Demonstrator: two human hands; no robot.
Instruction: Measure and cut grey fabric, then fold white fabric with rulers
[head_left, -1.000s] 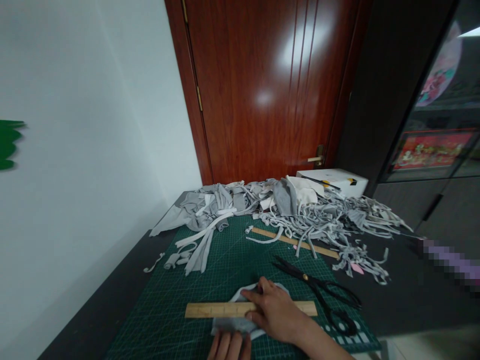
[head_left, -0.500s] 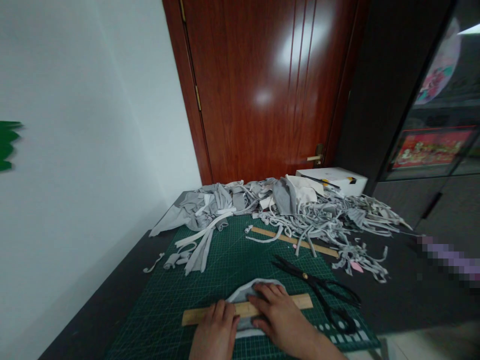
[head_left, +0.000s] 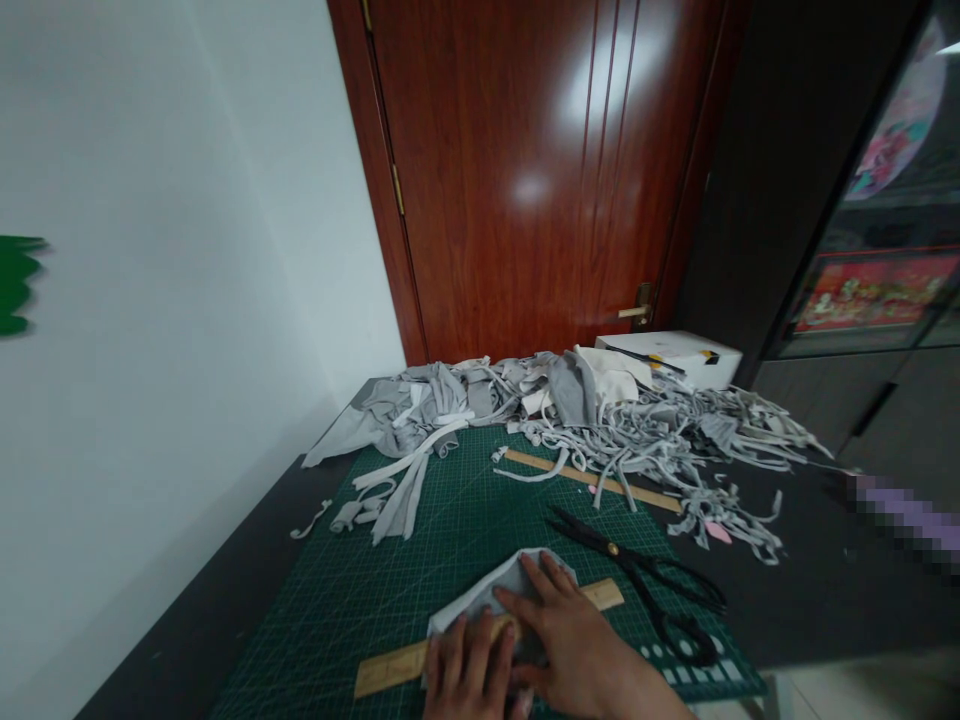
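My left hand point(head_left: 471, 668) lies with its fingers stretched over a wooden ruler point(head_left: 390, 668) and the near left part of a grey piece of cloth point(head_left: 501, 590). The fingers of my right hand point(head_left: 566, 635) are spread flat on the same cloth, to the right of my left hand. The ruler slants across the cutting mat, its right end showing beyond my right hand. My hands hide its middle and much of the cloth. Black scissors point(head_left: 613, 550) rest on the mat to the right, blades apart, touched by neither hand.
Behind the green cutting mat point(head_left: 360, 590) lie heaps of grey cloth strips point(head_left: 622, 440) and crumpled grey fabric point(head_left: 420, 405). A second wooden ruler point(head_left: 585, 478) lies partly under strips. A white box point(head_left: 697, 360) stands at the back right. A wall borders the table's left.
The ruler's left end has swung nearer to me. My left hand has shifted right and its fingers have spread; more of the cloth's upper left edge shows.
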